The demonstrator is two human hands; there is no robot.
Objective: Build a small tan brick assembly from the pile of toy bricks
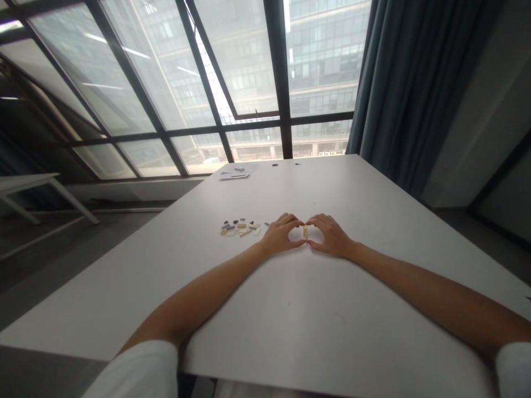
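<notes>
Between my two hands a small, narrow yellow toy brick piece (306, 232) stands lengthwise, its ends at my fingertips. My left hand (282, 235) curves round from the left, thumb and index finger touching the two ends. From the right, my right hand (329, 236) meets the same ends in a mirrored pinch. Whether the piece is one brick or several joined is too small to tell. Just left of my left hand lies a loose group of small toy bricks (241, 226) in tan, grey, white and black.
The white table (352, 320) stretches away toward the windows. Papers (235, 176) lie at its far left, with a small dark round object (274, 165) and another tiny dark item (297, 163) near the far edge. A blue curtain (406, 99) hangs at the right.
</notes>
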